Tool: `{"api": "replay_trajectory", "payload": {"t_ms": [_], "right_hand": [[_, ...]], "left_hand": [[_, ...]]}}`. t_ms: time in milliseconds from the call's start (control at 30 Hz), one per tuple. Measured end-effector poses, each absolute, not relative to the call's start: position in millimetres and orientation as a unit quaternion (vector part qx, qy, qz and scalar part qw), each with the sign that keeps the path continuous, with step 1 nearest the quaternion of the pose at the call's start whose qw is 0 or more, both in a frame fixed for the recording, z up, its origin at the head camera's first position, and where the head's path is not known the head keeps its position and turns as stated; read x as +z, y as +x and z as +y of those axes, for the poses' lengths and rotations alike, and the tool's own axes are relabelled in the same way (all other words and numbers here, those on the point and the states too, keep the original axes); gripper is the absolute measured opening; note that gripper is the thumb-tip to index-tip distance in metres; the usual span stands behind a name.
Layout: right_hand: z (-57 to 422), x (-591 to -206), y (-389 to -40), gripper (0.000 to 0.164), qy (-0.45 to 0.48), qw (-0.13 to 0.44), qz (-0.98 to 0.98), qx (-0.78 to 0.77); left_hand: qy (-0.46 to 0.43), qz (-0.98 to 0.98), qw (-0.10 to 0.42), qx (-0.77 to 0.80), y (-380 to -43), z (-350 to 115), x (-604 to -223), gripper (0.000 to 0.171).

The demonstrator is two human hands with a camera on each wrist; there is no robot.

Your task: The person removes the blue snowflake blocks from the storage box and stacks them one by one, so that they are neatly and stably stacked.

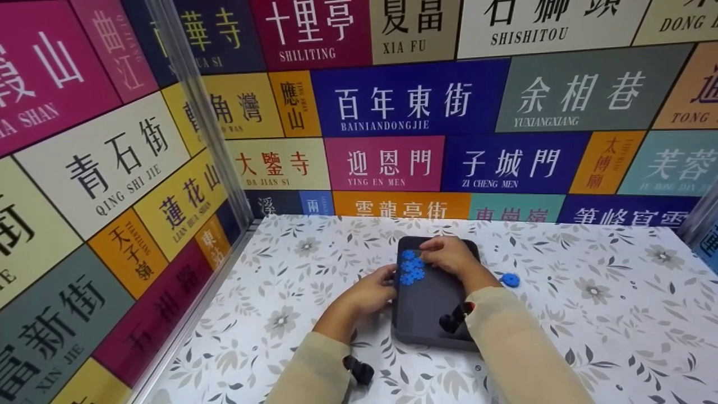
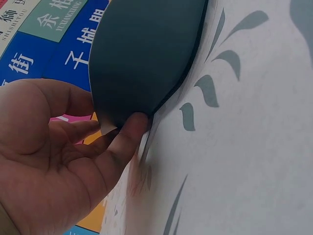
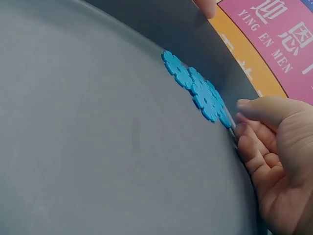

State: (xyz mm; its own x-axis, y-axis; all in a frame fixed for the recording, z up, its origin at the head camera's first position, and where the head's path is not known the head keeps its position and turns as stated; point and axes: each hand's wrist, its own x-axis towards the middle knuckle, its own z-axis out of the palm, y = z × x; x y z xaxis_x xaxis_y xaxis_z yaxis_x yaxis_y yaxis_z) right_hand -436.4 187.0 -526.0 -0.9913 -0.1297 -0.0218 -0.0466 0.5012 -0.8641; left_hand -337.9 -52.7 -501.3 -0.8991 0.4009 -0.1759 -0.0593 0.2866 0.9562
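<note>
A dark grey tray (image 1: 432,314) lies on the table, with several blue flower-shaped plastic discs (image 1: 412,272) grouped in its far left corner. My left hand (image 1: 371,292) grips the tray's left side; in the left wrist view, thumb and fingers of that hand (image 2: 73,152) hold the tray wall (image 2: 146,54). Over the tray's far end is my right hand (image 1: 447,257), fingers bent, fingertips right beside the discs. In the right wrist view, its fingertips (image 3: 243,105) meet the edge of the blue disc cluster (image 3: 203,95); I cannot tell whether they pinch a disc.
Another blue disc (image 1: 510,279) lies on the table to the right of the tray. A white cloth with grey flowers and leaves (image 1: 617,325) covers the table. Panels with place names (image 1: 392,106) stand behind and along the left side.
</note>
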Motion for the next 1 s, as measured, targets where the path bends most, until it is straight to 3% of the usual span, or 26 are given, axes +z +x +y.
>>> {"api": "replay_trajectory", "payload": {"t_ms": [533,1000], "right_hand": [[185.5,-525.3,-437.0,0.034,-0.058,0.066,0.899,-0.429],[186.6,-525.3,-435.2,0.022,-0.075,0.024,0.909,-0.409]], "left_hand": [[0.098,0.772,0.204,0.594,-337.7,-52.7,-500.6,0.077],[0.102,0.768,0.202,0.599,-337.9,-52.1,-502.1,0.078]]}}
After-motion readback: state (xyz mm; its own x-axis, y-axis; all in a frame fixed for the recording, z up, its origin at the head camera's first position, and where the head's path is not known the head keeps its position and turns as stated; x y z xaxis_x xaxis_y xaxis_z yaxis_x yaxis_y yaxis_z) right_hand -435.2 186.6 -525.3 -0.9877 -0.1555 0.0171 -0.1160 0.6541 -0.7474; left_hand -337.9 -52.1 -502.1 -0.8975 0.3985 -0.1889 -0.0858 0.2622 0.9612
